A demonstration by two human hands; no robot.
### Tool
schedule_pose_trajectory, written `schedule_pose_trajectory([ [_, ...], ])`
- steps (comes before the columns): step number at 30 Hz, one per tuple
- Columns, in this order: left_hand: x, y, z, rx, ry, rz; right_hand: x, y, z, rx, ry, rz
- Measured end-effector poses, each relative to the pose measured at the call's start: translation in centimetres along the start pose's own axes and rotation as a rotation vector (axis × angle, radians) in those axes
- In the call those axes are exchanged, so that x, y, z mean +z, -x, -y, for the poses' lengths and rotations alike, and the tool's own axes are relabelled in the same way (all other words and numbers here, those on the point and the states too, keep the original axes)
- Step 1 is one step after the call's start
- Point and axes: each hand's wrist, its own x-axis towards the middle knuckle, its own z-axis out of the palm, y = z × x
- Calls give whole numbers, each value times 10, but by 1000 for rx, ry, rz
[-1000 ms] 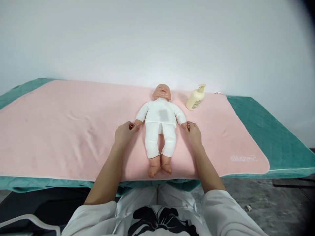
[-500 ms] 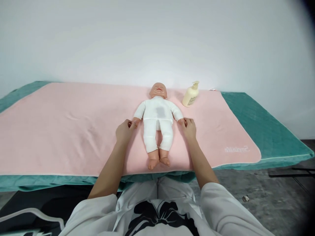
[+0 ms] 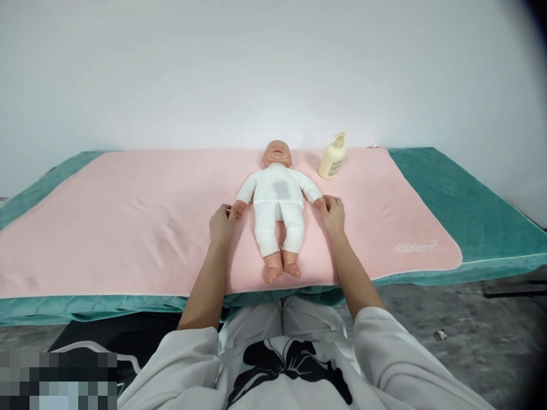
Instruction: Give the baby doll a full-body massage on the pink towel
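A baby doll [image 3: 278, 208] in a white bodysuit lies on its back on a pink towel [image 3: 128, 216], head toward the wall. My left hand [image 3: 223, 223] pinches the doll's small hand on the left side. On the other side, my right hand [image 3: 332, 213] pinches the doll's other hand. Both of the doll's arms are stretched out and down from its body. Its bare feet point toward me near the table's front edge.
A cream pump bottle [image 3: 332, 158] stands on the towel just right of the doll's head. The towel covers a table with a teal cover [image 3: 470, 205] against a white wall. Grey floor shows at the lower right.
The view has shifted slightly, and both hands stay pinched on the doll's hands. The doll has not visibly moved on the towel.
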Motion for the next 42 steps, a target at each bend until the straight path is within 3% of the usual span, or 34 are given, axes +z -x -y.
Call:
schedule_pose_trajectory([
  [6, -2, 2, 3, 43, -14, -20, 0, -2, -2, 4, -8, 4],
  [16, 6, 20, 25, 54, 111, -198, 6, -4, -9, -2, -11, -28],
  [23, 7, 12, 15, 0, -80, -74, 9, -4, -13, -33, 84, 15],
  [27, 6, 11, 16, 0, -42, -102, 10, -2, -17, -52, 33, 21],
  [30, 6, 9, 20, -54, 151, -115, 12, -2, -18, -35, -30, -29],
  [34, 13, -5, 19, -82, 599, -173, 14, -2, -17, 43, -240, -150],
  [38, 24, -30, 10, -152, 1034, -103, 12, -1, -14, 134, -387, -198],
  [42, 34, -48, 6, -168, 1190, -172, 12, 1, -9, 145, -403, -199],
])
